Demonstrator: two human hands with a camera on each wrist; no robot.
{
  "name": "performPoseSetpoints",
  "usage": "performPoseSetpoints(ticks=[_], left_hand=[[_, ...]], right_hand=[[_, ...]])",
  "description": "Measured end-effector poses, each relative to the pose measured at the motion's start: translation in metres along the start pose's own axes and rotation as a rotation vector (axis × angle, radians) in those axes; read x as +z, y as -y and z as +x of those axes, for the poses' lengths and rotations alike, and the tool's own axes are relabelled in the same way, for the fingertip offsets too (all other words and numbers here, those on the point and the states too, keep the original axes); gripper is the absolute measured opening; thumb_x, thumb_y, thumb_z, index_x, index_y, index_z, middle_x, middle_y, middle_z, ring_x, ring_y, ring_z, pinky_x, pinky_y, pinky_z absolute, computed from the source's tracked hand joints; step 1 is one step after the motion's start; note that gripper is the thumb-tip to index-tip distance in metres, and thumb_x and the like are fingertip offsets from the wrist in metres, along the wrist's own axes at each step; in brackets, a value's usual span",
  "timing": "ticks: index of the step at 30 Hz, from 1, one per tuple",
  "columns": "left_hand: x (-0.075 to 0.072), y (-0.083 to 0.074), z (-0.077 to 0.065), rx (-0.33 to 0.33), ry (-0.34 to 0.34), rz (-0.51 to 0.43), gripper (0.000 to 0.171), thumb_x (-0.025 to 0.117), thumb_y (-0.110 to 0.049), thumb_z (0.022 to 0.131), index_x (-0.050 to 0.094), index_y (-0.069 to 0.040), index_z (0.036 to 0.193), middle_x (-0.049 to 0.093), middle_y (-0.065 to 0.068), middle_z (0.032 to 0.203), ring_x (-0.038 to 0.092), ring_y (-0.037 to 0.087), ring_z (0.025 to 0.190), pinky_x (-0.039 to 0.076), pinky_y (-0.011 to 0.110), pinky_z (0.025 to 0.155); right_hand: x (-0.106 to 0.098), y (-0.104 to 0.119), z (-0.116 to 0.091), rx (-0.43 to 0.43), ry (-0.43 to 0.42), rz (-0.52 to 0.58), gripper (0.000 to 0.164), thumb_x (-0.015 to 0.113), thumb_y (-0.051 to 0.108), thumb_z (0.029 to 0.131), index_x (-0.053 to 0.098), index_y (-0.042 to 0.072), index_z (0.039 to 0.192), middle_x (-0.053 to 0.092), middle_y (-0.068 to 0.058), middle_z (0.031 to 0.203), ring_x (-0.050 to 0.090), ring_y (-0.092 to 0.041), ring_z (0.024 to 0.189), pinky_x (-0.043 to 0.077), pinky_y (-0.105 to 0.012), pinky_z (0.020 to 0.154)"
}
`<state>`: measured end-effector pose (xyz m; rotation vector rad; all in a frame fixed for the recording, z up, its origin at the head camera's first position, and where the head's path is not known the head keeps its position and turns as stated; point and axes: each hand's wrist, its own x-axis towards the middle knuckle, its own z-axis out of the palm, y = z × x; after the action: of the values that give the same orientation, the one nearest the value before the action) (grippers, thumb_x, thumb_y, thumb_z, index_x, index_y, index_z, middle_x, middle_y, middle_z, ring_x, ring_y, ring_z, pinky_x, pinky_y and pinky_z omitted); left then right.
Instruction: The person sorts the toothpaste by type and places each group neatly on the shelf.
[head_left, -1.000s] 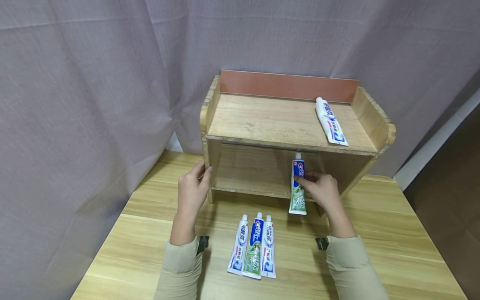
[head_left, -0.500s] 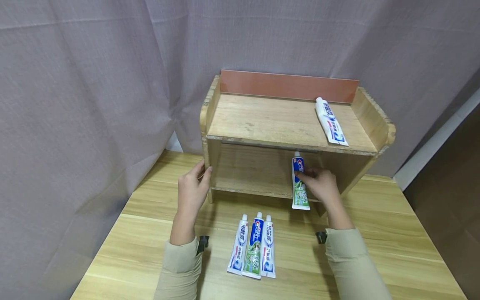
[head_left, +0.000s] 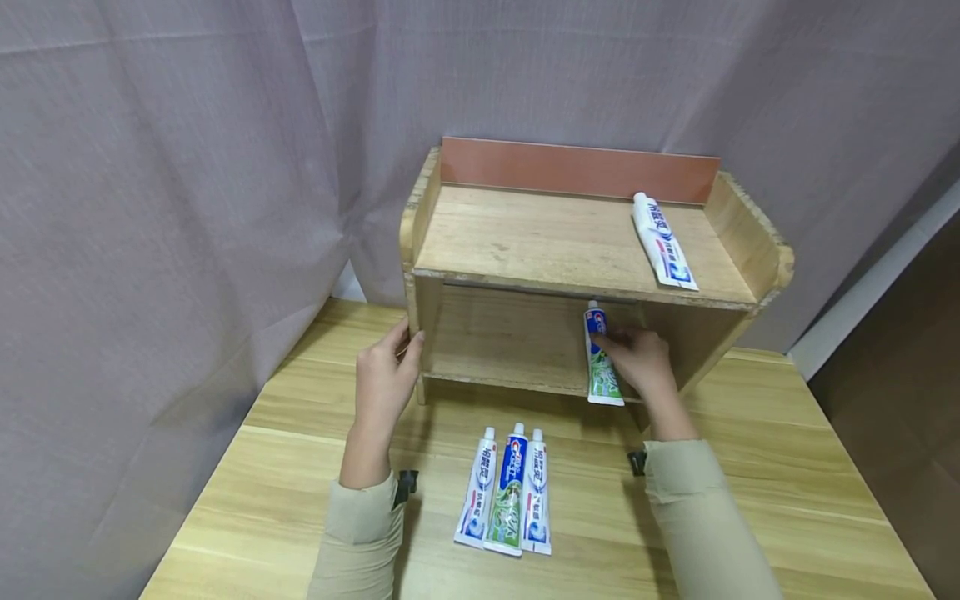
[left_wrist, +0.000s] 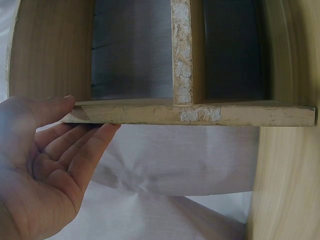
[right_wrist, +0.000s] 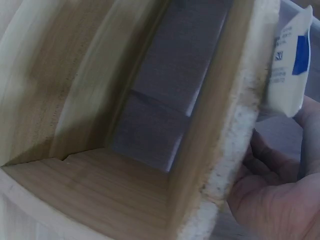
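In the head view, my right hand (head_left: 643,367) pinches a blue and green toothpaste tube (head_left: 603,379), thumb on its printed face. The tube lies cap-first inside the lower compartment of a wooden shelf (head_left: 517,233), its flat end over the lower board's front edge. The right wrist view shows the tube's white back (right_wrist: 289,70) above the board edge. At the shelf's left, my left hand (head_left: 384,375) grips the side panel (left_wrist: 150,115) between thumb and fingers. A white toothpaste tube (head_left: 663,243) lies on the top board, toward the right.
On the wooden table (head_left: 300,467) before the shelf lie three toothpaste tubes side by side: a white one (head_left: 477,492), a blue and green one (head_left: 508,492) and another white one (head_left: 536,492). A grey curtain (head_left: 225,167) hangs behind. A brown surface (head_left: 892,358) stands at far right.
My right hand has moved the blue and green tube forward, deeper into the lower compartment, and slightly right. My left hand stays on the side panel.
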<state>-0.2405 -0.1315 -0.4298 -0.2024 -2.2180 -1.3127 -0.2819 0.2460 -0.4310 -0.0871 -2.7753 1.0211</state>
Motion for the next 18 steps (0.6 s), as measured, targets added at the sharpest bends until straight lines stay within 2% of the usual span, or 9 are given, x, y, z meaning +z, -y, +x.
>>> performPoseSetpoints(ticks=[5, 12, 18], left_hand=[[0.0, 0.0, 0.0, 0.004, 0.001, 0.002, 0.031, 0.065, -0.015, 0.1, 0.067, 0.0, 0.127, 0.072, 0.019, 0.114, 0.072, 0.03, 0.103, 0.062, 0.026, 0.083], [0.0, -0.002, 0.0, 0.011, -0.001, -0.001, 0.029, 0.065, -0.014, 0.1, 0.068, 0.001, 0.125, 0.072, 0.02, 0.112, 0.072, 0.03, 0.101, 0.062, 0.027, 0.082], [0.0, -0.002, 0.0, 0.019, -0.005, 0.0, 0.028, 0.065, -0.012, 0.099, 0.068, 0.001, 0.124, 0.073, 0.02, 0.111, 0.073, 0.031, 0.1, 0.063, 0.026, 0.081]], right_hand=[[0.004, -0.004, 0.006, 0.039, -0.04, 0.025, 0.061, 0.069, 0.049, 0.092, 0.067, -0.005, 0.121, 0.065, -0.031, 0.122, 0.061, -0.05, 0.11, 0.053, -0.06, 0.095], [0.015, -0.013, 0.011, 0.073, -0.131, 0.051, 0.06, 0.069, 0.05, 0.091, 0.07, -0.004, 0.117, 0.068, -0.03, 0.112, 0.062, -0.045, 0.099, 0.055, -0.056, 0.09], [0.019, -0.016, 0.011, 0.061, -0.146, 0.051, 0.061, 0.067, 0.051, 0.092, 0.071, -0.005, 0.114, 0.069, -0.03, 0.109, 0.063, -0.045, 0.099, 0.056, -0.055, 0.088]])
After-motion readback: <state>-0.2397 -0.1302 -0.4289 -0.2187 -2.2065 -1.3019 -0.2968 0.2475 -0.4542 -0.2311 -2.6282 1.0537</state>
